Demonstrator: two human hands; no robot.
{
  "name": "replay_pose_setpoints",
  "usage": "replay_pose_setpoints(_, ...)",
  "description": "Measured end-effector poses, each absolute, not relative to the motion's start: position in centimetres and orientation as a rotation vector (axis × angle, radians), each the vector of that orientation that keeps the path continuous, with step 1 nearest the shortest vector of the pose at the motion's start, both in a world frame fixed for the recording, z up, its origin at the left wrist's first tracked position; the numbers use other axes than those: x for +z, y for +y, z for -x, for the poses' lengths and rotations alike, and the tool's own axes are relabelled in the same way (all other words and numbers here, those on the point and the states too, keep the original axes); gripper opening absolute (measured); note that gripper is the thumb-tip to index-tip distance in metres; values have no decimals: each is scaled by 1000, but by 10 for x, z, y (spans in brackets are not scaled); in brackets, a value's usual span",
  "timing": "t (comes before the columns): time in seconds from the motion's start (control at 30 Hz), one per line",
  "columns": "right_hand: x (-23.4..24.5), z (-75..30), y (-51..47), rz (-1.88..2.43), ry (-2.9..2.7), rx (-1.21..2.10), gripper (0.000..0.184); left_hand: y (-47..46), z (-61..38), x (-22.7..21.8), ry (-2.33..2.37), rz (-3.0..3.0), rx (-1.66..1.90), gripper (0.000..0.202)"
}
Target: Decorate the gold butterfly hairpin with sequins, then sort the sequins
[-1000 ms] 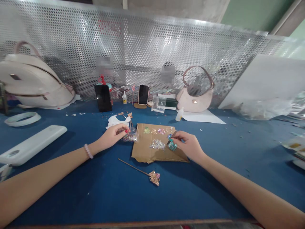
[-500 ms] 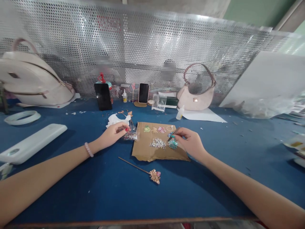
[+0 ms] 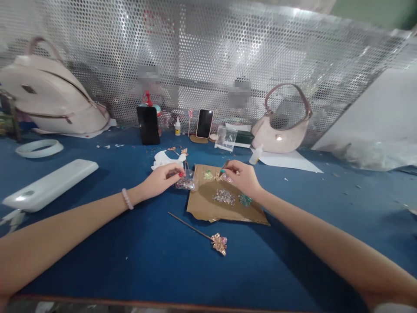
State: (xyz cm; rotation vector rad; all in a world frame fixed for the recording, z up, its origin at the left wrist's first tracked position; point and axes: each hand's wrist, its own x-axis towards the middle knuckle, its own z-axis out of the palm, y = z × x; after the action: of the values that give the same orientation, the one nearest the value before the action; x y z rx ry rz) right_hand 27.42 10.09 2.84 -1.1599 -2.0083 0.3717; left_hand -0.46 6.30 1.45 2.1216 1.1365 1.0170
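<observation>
My right hand (image 3: 243, 176) pinches a pair of tweezers (image 3: 224, 166), tips down at the small gold gems (image 3: 217, 177) on a cardboard sheet (image 3: 202, 204). Green gems (image 3: 208, 174) lie left of the tips, and pink gems (image 3: 227, 178) are partly under my fingers. Nearer me are silver gems (image 3: 224, 197) and teal gems (image 3: 245, 199). At the cardboard's left edge, my left hand (image 3: 163, 180) has its fingers closed on a clear plastic bag of gems (image 3: 185, 184). A gold butterfly hairpin (image 3: 219, 243) with a pink stone rests in front of the cardboard.
Behind my left hand lie white paper (image 3: 163, 158) and more gold hairpins (image 3: 184, 152). Two phones (image 3: 148, 125) (image 3: 204, 124), glue bottles (image 3: 256, 154) and a handbag (image 3: 282, 132) stand farther back. A power bank (image 3: 52, 184), tape roll (image 3: 39, 148) and backpack (image 3: 58, 98) are left.
My right hand has moved the tweezers left and away from me, from beside the teal gems to the gold ones. My left hand stays at the bag. The view has shifted slightly.
</observation>
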Motion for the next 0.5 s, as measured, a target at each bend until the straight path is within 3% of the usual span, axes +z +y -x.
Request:
replay_pose_setpoints(0.23, 29, -282, 95, 1151, -1985, 350, 9, 61, 3, 18, 1145, -2121, 1013, 18)
replay_pose_setpoints(0.5, 40, -310, 54, 1045, -2167, 546, 11, 60, 3, 18, 1178, -2134, 993, 19)
